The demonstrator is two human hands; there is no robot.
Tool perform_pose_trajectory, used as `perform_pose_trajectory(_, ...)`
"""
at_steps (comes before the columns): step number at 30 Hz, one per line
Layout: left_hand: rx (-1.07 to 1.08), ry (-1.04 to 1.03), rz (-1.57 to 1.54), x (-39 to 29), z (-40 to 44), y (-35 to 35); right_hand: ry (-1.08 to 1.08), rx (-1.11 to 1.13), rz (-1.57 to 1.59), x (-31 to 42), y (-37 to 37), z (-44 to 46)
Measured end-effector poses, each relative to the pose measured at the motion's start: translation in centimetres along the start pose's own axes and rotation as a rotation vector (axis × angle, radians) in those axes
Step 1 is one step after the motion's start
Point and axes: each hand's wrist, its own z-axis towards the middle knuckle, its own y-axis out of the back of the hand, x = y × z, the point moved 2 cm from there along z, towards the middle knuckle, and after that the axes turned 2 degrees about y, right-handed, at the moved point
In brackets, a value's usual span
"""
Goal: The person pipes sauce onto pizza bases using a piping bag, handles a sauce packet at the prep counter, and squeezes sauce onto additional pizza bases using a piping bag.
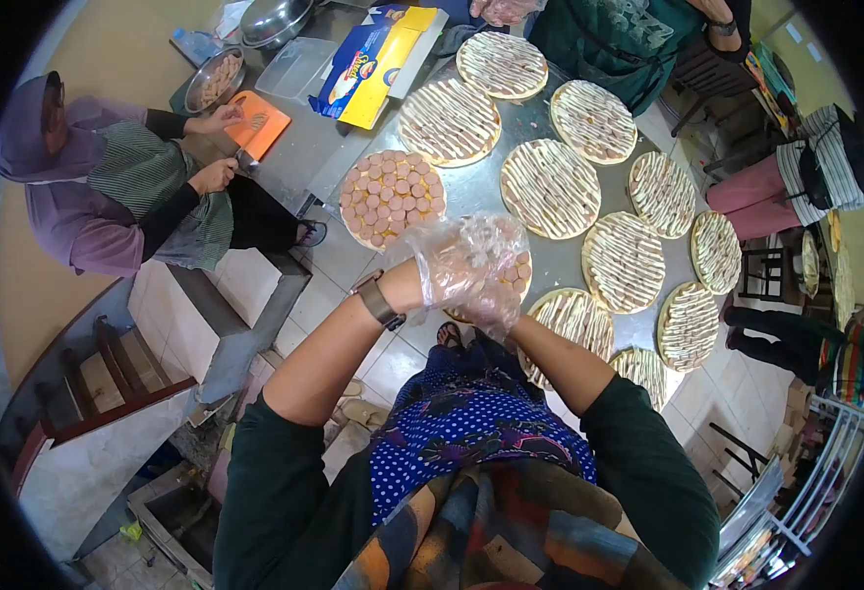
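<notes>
My left hand (452,258) and my right hand (496,297) are close together, overlapping, in loose clear plastic gloves. They hover over or touch a round pizza base (521,272), mostly hidden beneath them; a few sausage slices show at its right edge. Crumpled plastic and glare obscure the fingers, so whatever they may hold cannot be made out. Just beyond my left hand lies a pizza base covered with sausage slices (393,200). To the right is a pizza striped with white sauce (550,189), and another striped pizza (572,334) sits beside my right forearm.
Several more striped pizzas (624,263) cover the metal table (540,116). On the left, a person (122,192) holds a knife at an orange cutting board (257,126), near a bowl of sausage slices (216,81). A yellow-and-blue box (373,67) and clear tub (294,71) stand behind. Other people are around.
</notes>
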Motion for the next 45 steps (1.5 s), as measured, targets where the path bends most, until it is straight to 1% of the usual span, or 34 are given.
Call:
perform_pose_trajectory(1, 0.002, -0.001, 0.000, 0.6, 0.5, -0.4, -0.018, -0.047, 0.091, -0.6, 1.0, 0.7)
perform_pose_trajectory(3, 0.027, 0.108, -0.332, 2.2, 1.8, -1.6, -0.056, -0.160, 0.366, -2.9, 3.9, 2.6)
perform_pose_trajectory(5, -0.029, 0.015, -0.715, 2.1, 2.3, -1.0, -0.035, -0.236, 0.606, -4.8, 6.1, 4.3)
perform_pose_trajectory(7, -0.020, 0.141, -0.460, 1.2, 3.0, -1.1, 0.247, -0.166, 0.311, -5.4, 6.7, 4.8)
perform_pose_trajectory(8, -0.063, -0.027, -0.120, 0.6, 2.1, -0.7, 0.064, -0.192, 0.407, -1.9, 7.8, 2.8)
perform_pose_trajectory(9, -0.062, -0.030, -0.121, 0.5, 1.5, -0.5, 0.175, -0.257, 0.141, -1.2, 5.7, 1.6)
perform_pose_trajectory(10, -0.037, -0.100, 0.042, 0.2, 1.0, -0.4, 0.283, -0.317, -0.126, -0.5, 3.5, 0.5)
perform_pose_trajectory(11, -0.011, -0.168, 0.206, -0.2, 0.6, -0.4, 0.099, -0.229, 0.104, 2.5, 4.3, -1.1)
perform_pose_trajectory(12, -0.032, -0.058, -0.077, 0.5, -0.1, -1.2, 0.040, -0.214, 0.237, 0.9, 1.5, -1.2)
perform_pose_trajectory(14, -0.029, -0.038, -0.117, 1.1, 0.3, -1.9, -0.004, -0.179, 0.272, -0.8, 1.0, -0.3)
perform_pose_trajectory(15, -0.026, -0.020, -0.157, 1.4, 0.9, -2.2, 0.010, -0.163, 0.174, -2.5, 2.5, 1.0)
perform_pose_trajectory(17, -0.071, -0.052, -0.341, 1.4, 2.8, -2.3, 0.004, -0.112, 0.330, -5.0, 6.5, 2.8)
perform_pose_trajectory(19, 0.125, 0.161, -0.231, 1.9, 4.0, -2.3, 0.055, -0.078, 0.281, -6.2, 6.8, 3.5)
perform_pose_trajectory(20, -0.017, 0.051, -0.207, 1.9, 3.7, -2.7, 0.104, -0.045, 0.229, -6.0, 7.0, 3.7)
perform_pose_trajectory(21, -0.018, 0.046, -0.206, 2.0, 3.2, -2.9, 0.044, -0.100, 0.433, -5.6, 6.6, 2.8)
perform_pose_trajectory(22, 0.054, 0.116, -0.288, 1.0, 2.5, -1.9, -0.018, -0.154, 0.640, -2.0, 7.1, 1.3)
perform_pose_trajectory(23, 0.127, 0.187, -0.370, 0.4, 1.8, -1.5, 0.009, -0.191, 0.339, -0.6, 5.2, -0.1)
perform_pose_trajectory(24, 0.051, -0.121, 0.228, -0.1, 1.3, -1.6, 0.035, -0.224, 0.039, -0.1, 3.5, -0.9)
perform_pose_trajectory(25, 0.053, -0.122, 0.228, 0.2, 1.2, -1.9, 0.034, -0.225, 0.041, -0.4, 3.2, -0.8)
perform_pose_trajectory(27, 0.104, -0.040, 0.036, 0.9, 1.3, -2.4, 0.008, -0.189, 0.132, -1.3, 2.8, -0.5)
perform_pose_trajectory(29, 0.057, 0.103, -0.681, 1.0, 3.0, -1.9, -0.073, -0.150, 0.185, -3.1, 6.1, 1.6)
perform_pose_trajectory(31, 0.143, -0.029, -0.021, 1.2, 4.4, -2.0, -0.151, -0.108, 0.237, -5.3, 7.7, 2.7)
perform_pose_trajectory(32, 0.164, 0.088, -0.130, 2.0, 4.6, -3.0, -0.076, -0.147, 0.238, -6.5, 7.5, 2.8)
perform_pose_trajectory(33, 0.164, 0.085, -0.129, 2.3, 4.1, -3.9, -0.002, -0.188, 0.238, -7.5, 6.8, 2.9)
perform_pose_trajectory(34, 0.068, 0.095, -0.548, 2.5, 3.2, -4.8, 0.190, -0.312, 0.303, -8.8, 3.9, 2.3)
perform_pose_trajectory(36, 0.022, -0.089, -0.168, 2.0, 2.2, -4.1, 0.069, -0.233, 0.154, -3.2, 4.5, -0.4)
perform_pose_trajectory(37, 0.023, -0.089, -0.167, 1.2, 2.0, -3.2, 0.030, -0.206, 0.104, -1.4, 4.1, -1.5)
perform_pose_trajectory(39, 0.051, -0.060, -0.177, -0.8, 2.0, -1.3, 0.049, -0.141, 0.276, -3.3, -0.8, -1.9)
perform_pose_trajectory(40, 0.146, 0.080, -0.308, -1.4, 2.4, -1.1, -0.013, -0.064, 0.243, -1.4, 3.2, -1.4)
perform_pose_trajectory(41, 0.149, 0.082, -0.310, 0.3, 2.6, -2.9, -0.072, 0.015, 0.205, 0.6, 7.3, -0.9)
perform_pose_trajectory(42, 0.107, 0.112, -0.594, 3.6, 2.8, -5.8, -0.085, 0.019, 0.223, -0.6, 8.7, -0.1)
perform_pose_trajectory(43, 0.143, 0.118, -0.474, 2.8, 3.6, -4.7, -0.099, 0.023, 0.242, -1.7, 10.0, 0.7)
perform_pose_trajectory(44, 0.180, 0.120, -0.354, 2.0, 4.4, -3.6, -0.049, -0.099, 0.320, -4.3, 9.1, 1.0)
perform_pose_trajectory(45, 0.179, 0.119, -0.352, 1.5, 4.5, -3.1, -0.047, -0.101, 0.319, -5.7, 8.0, 0.9)
